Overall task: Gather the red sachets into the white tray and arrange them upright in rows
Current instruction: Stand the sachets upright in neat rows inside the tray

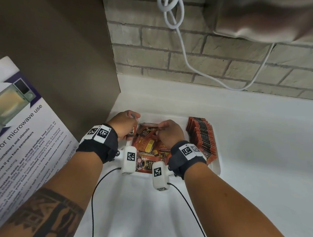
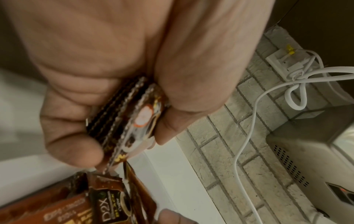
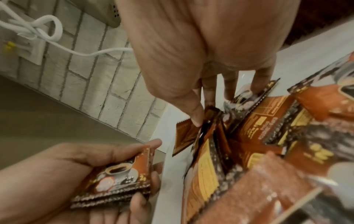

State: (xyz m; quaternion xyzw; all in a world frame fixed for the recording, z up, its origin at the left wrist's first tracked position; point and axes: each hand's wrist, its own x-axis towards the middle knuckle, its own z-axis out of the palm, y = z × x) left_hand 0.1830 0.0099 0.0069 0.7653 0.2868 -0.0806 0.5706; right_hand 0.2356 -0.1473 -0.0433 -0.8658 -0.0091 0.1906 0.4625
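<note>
A white tray (image 1: 216,170) sits on the counter. A loose heap of red sachets (image 1: 148,147) fills its middle and left. Along its right side several sachets stand upright in a row (image 1: 200,138). My left hand (image 1: 131,120) hovers at the tray's far left corner and grips a small stack of sachets (image 2: 141,116) between thumb and fingers; the same stack (image 3: 122,174) shows in the right wrist view. My right hand (image 1: 167,129) reaches down into the heap, thumb and fingertips (image 3: 197,119) pinching the top edge of one sachet (image 3: 185,137).
A microwave-use poster (image 1: 17,136) leans at the left against a brown panel (image 1: 55,46). A brick wall (image 1: 211,63) with a hanging white cable (image 1: 183,46) stands behind the tray. A grey appliance (image 1: 270,17) hangs at upper right. White counter (image 1: 261,144) extends to the right.
</note>
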